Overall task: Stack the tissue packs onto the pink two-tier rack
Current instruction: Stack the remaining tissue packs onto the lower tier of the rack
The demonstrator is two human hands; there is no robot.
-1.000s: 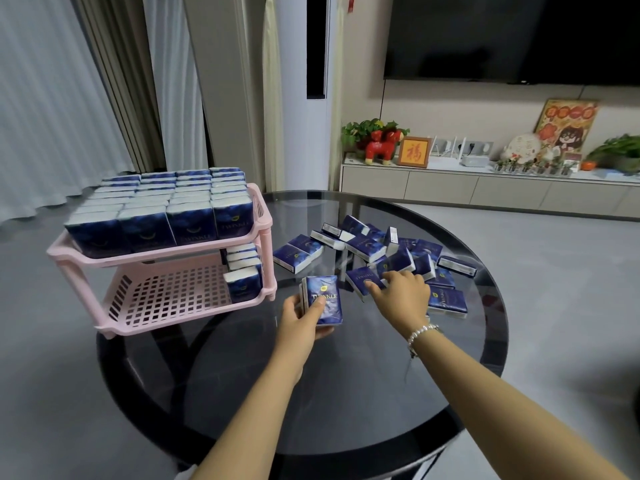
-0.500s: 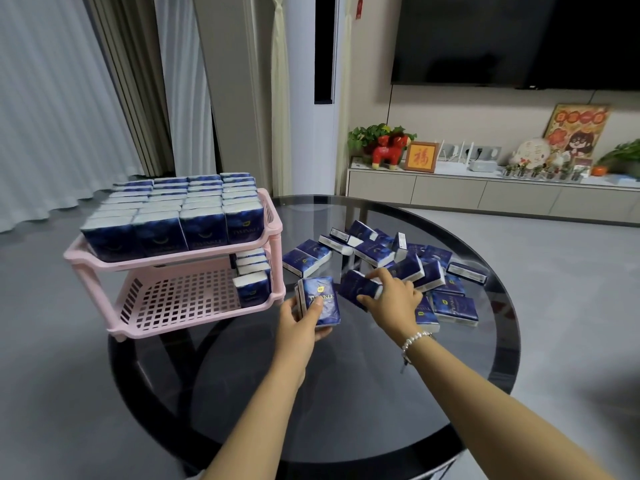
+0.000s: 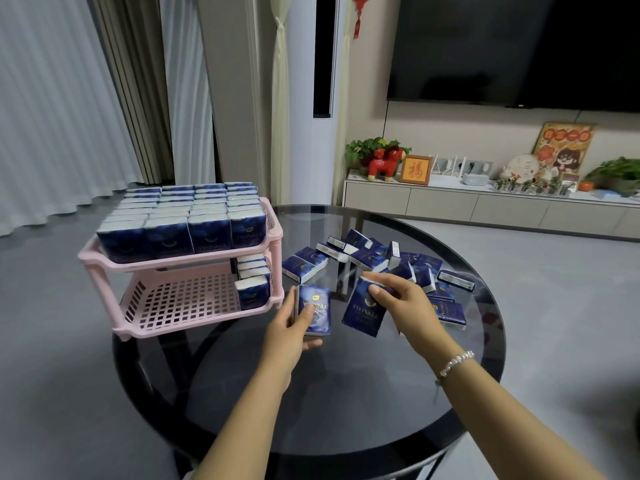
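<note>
your left hand gripped a tissue pack upright, thumb across its face, just off the pink two-tier rack at the left edge of the round glass table. your right hand pinched a second pack by its top, lifted from the loose pile toward the far edge. the job likely called for squaring both packs together, then sliding them in beside the row on the lower tier. the top tier stood full. how far that lower row ran back was hidden; the table's near edge was cut off.
</note>
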